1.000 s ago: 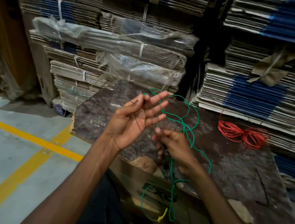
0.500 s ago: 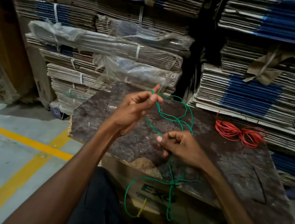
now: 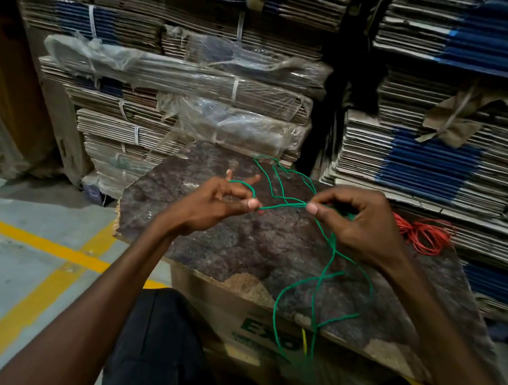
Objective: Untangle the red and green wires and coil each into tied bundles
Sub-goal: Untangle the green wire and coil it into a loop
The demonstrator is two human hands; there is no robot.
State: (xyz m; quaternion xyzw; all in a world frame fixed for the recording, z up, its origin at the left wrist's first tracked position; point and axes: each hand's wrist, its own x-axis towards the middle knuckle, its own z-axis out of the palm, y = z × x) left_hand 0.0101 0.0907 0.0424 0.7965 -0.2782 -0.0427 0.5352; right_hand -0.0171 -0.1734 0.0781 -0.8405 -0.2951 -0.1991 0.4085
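Observation:
A thin green wire (image 3: 281, 206) stretches between my two hands above a dark worn board (image 3: 271, 245). My left hand (image 3: 216, 202) pinches one stretch of it, with a loop around its fingers. My right hand (image 3: 355, 219) pinches several strands together a short way to the right. More green loops rise behind the hands, and loose lengths hang down past the board's front edge with a yellow tip (image 3: 304, 341). The red wire (image 3: 423, 234) lies in a loose pile on the board at the right, untouched.
The board rests on a cardboard box (image 3: 231, 311) with green print. Stacks of flattened cartons (image 3: 195, 89) rise behind it and at the right (image 3: 441, 167). Grey floor with yellow lines (image 3: 32, 245) lies to the left. My dark-trousered knees are at the bottom.
My left hand, open a second ago, has closed on the green wire. My right hand moved right, and the stretch between the hands is now pulled straight.

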